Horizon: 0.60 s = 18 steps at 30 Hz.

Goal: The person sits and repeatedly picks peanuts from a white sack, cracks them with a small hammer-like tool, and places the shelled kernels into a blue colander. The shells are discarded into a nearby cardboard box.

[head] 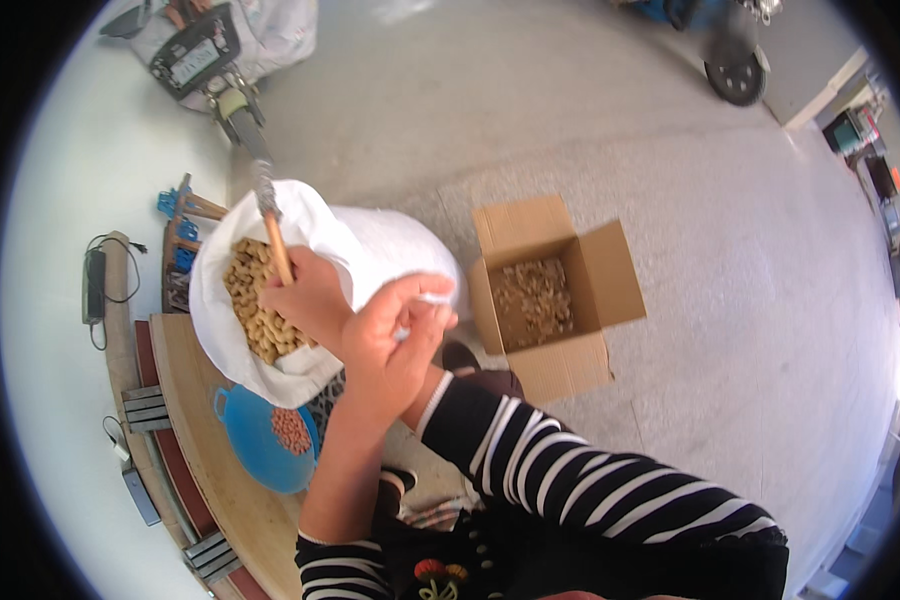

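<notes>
A large white sack (409,238) leans before me, its mouth rolled open on unshelled peanuts (259,311). My right hand (311,296) reaches across, under my left wrist, and grips a wooden stick (277,247) over the peanuts. Grey, rough wrapping covers the stick's upper part. In front of the sack, my left hand (397,330) has bent fingers, with the thumb near the fingertips; a whitish patch shows between them, too blurred to name. Below the sack sits a blue plastic basin (259,442) with shelled reddish peanuts (291,431). Right of the sack, a cardboard box (611,274) holds peanut shells (536,300).
A wooden bench top (195,420) runs along the left wall under the basin. A power adapter with cable (94,285) hangs there. Motorcycle parts (232,105) stand beyond the sack, and a wheel (735,75) at far right. A shoe (399,478) shows below my arms.
</notes>
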{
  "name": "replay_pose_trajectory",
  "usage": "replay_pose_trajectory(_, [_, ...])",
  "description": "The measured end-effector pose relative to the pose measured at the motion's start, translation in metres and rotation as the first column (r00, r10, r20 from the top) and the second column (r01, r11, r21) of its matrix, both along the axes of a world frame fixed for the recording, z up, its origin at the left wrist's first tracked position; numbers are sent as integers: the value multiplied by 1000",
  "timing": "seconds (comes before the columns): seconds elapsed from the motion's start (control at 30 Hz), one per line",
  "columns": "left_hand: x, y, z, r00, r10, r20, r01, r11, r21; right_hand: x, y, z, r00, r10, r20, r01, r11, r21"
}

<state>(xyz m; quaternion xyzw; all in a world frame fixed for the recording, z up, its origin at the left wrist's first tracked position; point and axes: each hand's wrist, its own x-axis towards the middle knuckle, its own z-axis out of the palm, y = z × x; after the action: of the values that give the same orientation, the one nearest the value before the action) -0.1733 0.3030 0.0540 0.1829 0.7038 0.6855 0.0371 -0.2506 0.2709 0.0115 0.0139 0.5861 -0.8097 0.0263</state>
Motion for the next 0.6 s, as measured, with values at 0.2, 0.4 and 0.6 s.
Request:
replay_pose_trajectory(0.2, [44, -57, 12, 961, 270, 63, -275, 957, 92, -2, -8, 3, 999, -32, 23, 32, 999, -11])
replay_pose_trajectory(0.4, [64, -127, -15, 831, 545, 117, -553, 830, 64, -5, -4, 2, 999, 20, 47, -6, 958, -288])
replay_pose_trajectory(0.6, [50, -170, -38, 730, 678, 90, -681, 733, 4, -2, 3, 13, 991, 60, 123, -21, 956, -294])
